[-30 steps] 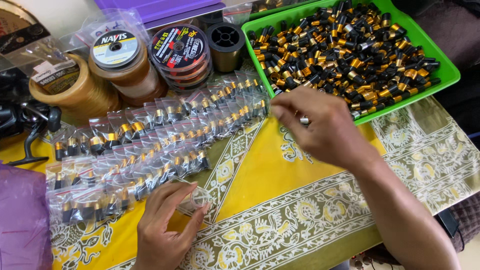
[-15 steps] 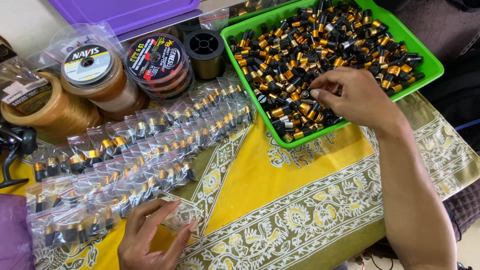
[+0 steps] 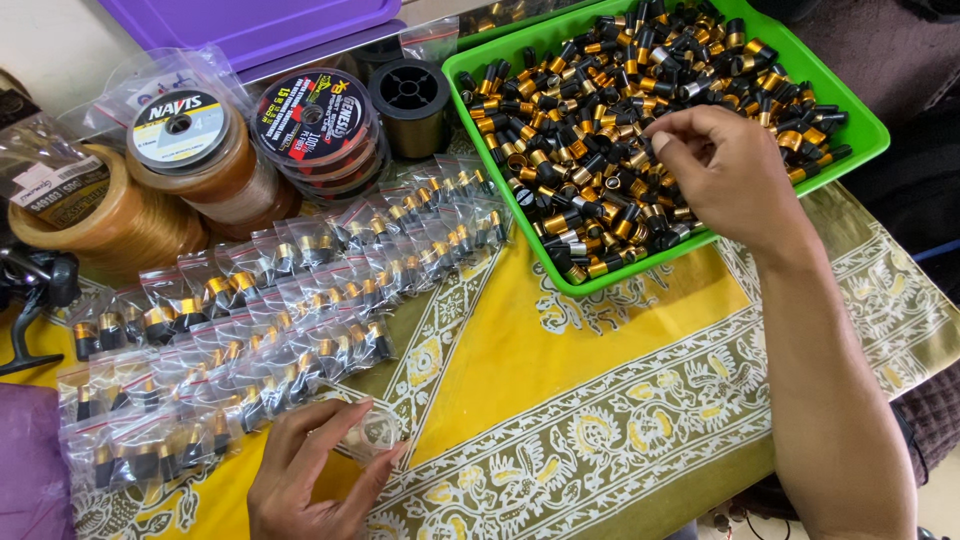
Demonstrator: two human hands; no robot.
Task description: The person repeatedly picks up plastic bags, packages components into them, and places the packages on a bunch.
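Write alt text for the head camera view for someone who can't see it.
A person's right hand picks among small black-and-gold caps in a green tray, while the left hand holds a small clear bag. Rows of filled bags and line spools lie on yellow patterned cloth.

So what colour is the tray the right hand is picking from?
Bright green. The tray, under the right hand, shows clearly in the head view.

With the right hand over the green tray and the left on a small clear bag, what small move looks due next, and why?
Probably pinch one black-and-gold cap and lift it clear. The right hand has its fingertips down among the loose pieces in the green tray, while the left hand rests on a small clear bag that looks empty, beside rows of filled bags.
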